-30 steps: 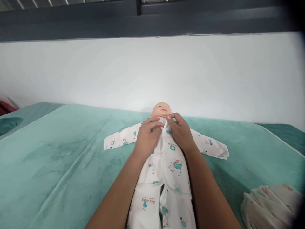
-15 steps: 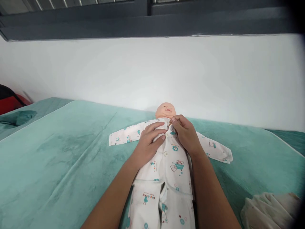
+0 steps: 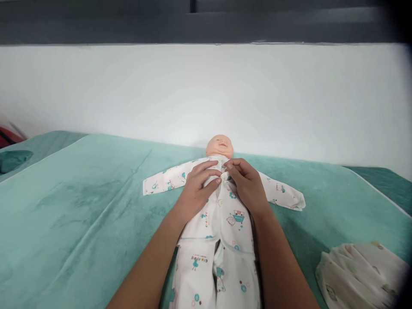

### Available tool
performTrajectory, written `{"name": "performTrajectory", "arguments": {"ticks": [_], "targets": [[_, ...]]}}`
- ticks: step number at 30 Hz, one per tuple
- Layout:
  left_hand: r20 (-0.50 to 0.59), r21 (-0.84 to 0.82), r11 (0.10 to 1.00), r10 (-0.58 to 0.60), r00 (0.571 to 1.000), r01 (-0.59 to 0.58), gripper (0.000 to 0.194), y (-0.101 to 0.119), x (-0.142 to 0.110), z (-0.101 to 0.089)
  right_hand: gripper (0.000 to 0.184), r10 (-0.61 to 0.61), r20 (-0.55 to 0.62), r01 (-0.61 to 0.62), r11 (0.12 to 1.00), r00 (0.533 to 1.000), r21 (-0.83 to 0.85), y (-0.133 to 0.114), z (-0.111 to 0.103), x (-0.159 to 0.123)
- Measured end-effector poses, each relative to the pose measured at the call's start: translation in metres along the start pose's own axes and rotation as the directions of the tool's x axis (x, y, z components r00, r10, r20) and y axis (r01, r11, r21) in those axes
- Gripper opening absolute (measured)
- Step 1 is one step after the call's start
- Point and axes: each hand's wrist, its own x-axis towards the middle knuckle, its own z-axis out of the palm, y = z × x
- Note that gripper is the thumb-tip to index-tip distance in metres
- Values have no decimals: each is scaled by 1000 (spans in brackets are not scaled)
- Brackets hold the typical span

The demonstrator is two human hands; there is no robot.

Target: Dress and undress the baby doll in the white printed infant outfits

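Observation:
A baby doll (image 3: pixel 220 146) lies on its back, dressed in a white printed baby shirt (image 3: pixel 236 219) and matching baby pants (image 3: pixel 196 274). Both sleeves stretch out to the sides. My left hand (image 3: pixel 196 191) rests on the left half of the shirt's chest, its fingers apart and its thumb tip near the front opening. Just below the neck, my right hand (image 3: pixel 246 182) is closed, thumb and forefinger pinching the shirt's front edge, which is folded up there. Any fastener under those fingertips is hidden.
A green plush cover (image 3: pixel 96 206) spreads under the doll. At lower right lies a crumpled pale printed cloth (image 3: pixel 357 272). Behind stands a white wall (image 3: pixel 161 94) below a dark window frame (image 3: pixel 128 28). Something red (image 3: pixel 8 136) shows at far left.
My right hand has lifted and folded the shirt's front edge near the neck. My left hand stays on the chest. The view has shifted slightly, showing more of the crumpled cloth.

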Motion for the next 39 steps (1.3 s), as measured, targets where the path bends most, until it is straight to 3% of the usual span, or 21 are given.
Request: {"name": "performTrajectory", "arguments": {"ticks": [8, 13, 17, 22, 26, 30, 34, 37, 39], "targets": [[-85, 118, 993, 9, 996, 1, 11, 7, 2, 8, 16, -38, 5, 37, 994, 999, 106, 5, -3, 5], [-71, 2, 1000, -31, 997, 31, 12, 7, 1, 4, 16, -24, -3, 24, 991, 1000, 133, 1, -2, 4], [55, -191, 981, -24, 998, 34, 19, 4, -2, -11, 22, 6, 53, -5, 1000, 999, -12, -11, -8, 3], [339, -80, 996, -4, 941, 33, 13, 5, -3, -29, 33, 87, 239, -41, 980, 967, -194, -30, -22, 1], [470, -25, 1000, 5, 883, 7, 19, 6, -3, -38, 28, 134, 362, -2, 939, 922, -344, -45, -29, -5], [503, 8, 1000, 12, 864, -19, 19, 6, -2, -40, 26, 232, 416, -15, 886, 879, -463, -60, -29, -13], [483, 29, 999, 21, 875, -40, 15, 6, -2, -39, 29, 237, 376, 31, 810, 896, -586, -71, -26, -17], [468, 46, 998, 13, 883, -39, 15, 9, -2, -38, 27, 204, 387, 121, 734, 899, -668, -73, -26, -18], [456, 60, 997, 8, 890, -40, 16, 11, -2, -37, 24, 153, 458, 257, 655, 876, -710, -73, -26, -18]]}}
